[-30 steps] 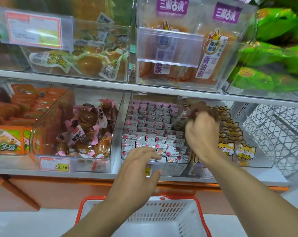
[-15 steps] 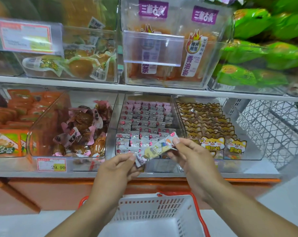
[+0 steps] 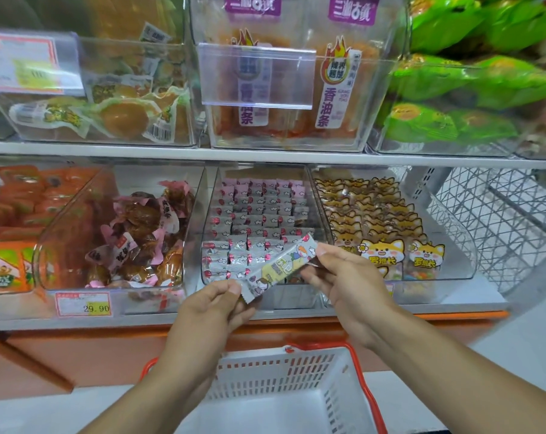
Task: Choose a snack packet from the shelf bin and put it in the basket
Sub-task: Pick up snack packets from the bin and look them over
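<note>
The clear shelf bin (image 3: 265, 220) is sitting packed with rows of small pink-and-silver packets, between a bin of brown pink-wrapped snacks (image 3: 140, 233) and one of yellow cat-faced packets (image 3: 378, 227). Below, a white basket (image 3: 284, 368) with red handles is waiting. A price tag (image 3: 83, 304) is reading 29.90; the bin above is showing 香油条 (image 3: 324, 104). Both hands are holding one long snack packet (image 3: 278, 266) slantwise before the bin: the left hand (image 3: 215, 308) is pinching its lower end, the right hand (image 3: 343, 277) is pinching its upper end.
</note>
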`<action>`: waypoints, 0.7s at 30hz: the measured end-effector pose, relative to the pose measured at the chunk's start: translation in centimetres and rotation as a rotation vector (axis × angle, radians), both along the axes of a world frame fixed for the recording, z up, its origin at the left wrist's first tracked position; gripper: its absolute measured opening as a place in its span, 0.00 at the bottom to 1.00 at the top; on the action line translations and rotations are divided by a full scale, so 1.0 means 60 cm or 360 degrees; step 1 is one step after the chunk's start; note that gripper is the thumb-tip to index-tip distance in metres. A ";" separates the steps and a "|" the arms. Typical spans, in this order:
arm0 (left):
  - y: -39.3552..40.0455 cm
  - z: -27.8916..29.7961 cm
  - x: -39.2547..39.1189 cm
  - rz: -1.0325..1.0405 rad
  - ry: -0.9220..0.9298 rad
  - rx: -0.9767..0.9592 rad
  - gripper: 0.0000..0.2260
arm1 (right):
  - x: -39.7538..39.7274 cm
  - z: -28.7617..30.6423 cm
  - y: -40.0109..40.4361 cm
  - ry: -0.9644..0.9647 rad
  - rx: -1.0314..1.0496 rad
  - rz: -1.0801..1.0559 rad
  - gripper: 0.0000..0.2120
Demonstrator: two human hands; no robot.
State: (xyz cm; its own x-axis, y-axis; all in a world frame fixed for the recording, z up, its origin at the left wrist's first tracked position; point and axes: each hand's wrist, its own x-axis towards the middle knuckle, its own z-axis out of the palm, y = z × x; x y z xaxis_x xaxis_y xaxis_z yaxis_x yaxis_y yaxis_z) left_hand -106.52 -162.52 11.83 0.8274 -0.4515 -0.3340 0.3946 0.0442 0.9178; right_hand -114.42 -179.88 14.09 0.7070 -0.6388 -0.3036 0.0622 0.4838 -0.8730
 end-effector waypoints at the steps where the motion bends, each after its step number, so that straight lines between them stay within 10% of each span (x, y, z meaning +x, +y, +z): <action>1: 0.001 0.001 0.002 0.0015 0.0011 -0.0021 0.10 | 0.001 0.000 -0.001 0.0028 -0.0048 0.0059 0.10; 7: 0.005 0.009 0.009 0.0006 0.0142 -0.0227 0.09 | -0.011 0.000 -0.008 0.0122 -0.0897 0.0490 0.33; 11: 0.007 0.012 0.009 0.0004 0.0155 -0.0195 0.08 | -0.014 0.002 -0.010 0.0212 -0.1154 0.0575 0.24; 21: 0.016 0.021 -0.004 -0.0267 -0.0566 0.0053 0.09 | -0.012 -0.011 -0.017 0.0095 -0.0656 0.0521 0.21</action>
State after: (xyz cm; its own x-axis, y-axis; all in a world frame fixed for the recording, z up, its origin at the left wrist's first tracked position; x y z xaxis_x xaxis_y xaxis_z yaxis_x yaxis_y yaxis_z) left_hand -106.77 -161.58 13.08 0.8099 -0.5839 -0.0563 0.0506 -0.0260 0.9984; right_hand -115.12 -180.89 13.40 0.8786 -0.4624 -0.1196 -0.0900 0.0856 -0.9923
